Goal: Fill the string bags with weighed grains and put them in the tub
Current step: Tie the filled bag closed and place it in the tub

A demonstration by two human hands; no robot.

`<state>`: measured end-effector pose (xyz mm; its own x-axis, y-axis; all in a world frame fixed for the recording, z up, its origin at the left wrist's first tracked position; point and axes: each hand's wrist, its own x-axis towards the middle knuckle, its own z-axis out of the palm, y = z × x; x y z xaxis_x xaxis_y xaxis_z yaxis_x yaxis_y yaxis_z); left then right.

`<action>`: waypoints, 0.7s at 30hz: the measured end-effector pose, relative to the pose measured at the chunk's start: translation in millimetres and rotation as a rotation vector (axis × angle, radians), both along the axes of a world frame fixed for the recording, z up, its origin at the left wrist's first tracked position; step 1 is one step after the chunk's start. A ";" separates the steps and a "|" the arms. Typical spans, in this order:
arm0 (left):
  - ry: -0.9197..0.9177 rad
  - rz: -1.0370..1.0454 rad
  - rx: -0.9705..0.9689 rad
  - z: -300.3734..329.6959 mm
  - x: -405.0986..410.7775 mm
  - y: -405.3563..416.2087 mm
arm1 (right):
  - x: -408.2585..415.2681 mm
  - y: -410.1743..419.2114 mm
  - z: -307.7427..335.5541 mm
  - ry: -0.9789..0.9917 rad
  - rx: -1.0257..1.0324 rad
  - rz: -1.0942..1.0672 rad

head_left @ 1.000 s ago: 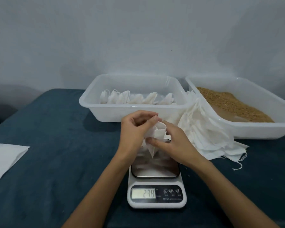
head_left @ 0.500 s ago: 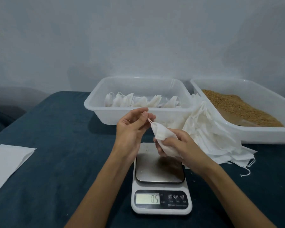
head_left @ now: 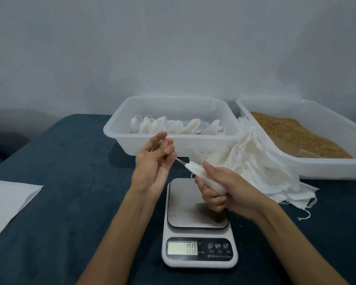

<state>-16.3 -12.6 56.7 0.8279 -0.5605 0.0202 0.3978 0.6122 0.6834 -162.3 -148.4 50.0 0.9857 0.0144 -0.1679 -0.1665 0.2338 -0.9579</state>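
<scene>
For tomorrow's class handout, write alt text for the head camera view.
Above a kitchen scale reading 0.0, the right hand grips a filled string bag while the left hand pulls its drawstring. Behind stand a tub of filled bags and a grain tray.

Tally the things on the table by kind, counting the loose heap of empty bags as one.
Plastic tubs: 2, one with filled bags, one with grain
Scale: 1
Heap of empty bags: 1
Filled bags in the tub: about 6
Bag in hand: 1
White sheet: 1
Total: about 12
</scene>
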 end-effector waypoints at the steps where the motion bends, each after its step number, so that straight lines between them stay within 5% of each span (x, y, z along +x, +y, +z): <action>1: -0.028 0.018 0.018 0.3 0.3 0.7 | 0.4 -0.8 0.7 -0.001 -0.016 -0.006; 3: -0.135 0.065 0.054 1.4 -0.7 0.7 | 1.0 -1.6 2.3 -0.010 -0.037 -0.016; 7: -0.638 0.193 0.338 2.1 -13.5 -4.5 | -1.5 -5.7 5.1 -0.022 -0.013 -0.050; 14: -1.356 -0.045 0.750 14.8 -26.1 6.0 | -5.8 -12.0 5.0 -0.057 0.057 -0.035; 18: -1.517 -0.155 0.921 53.7 -18.4 0.4 | -6.7 -18.1 3.9 -0.083 0.095 0.037; 21: -1.478 0.019 0.993 84.5 -2.2 -21.8 | -4.2 -25.1 2.8 -0.127 0.227 -0.076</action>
<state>-18.5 -34.4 141.2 0.4419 -0.8154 0.3740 -0.8320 -0.2167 0.5108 -166.5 -173.6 52.7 0.9983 -0.0377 -0.0438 -0.0220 0.4522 -0.8917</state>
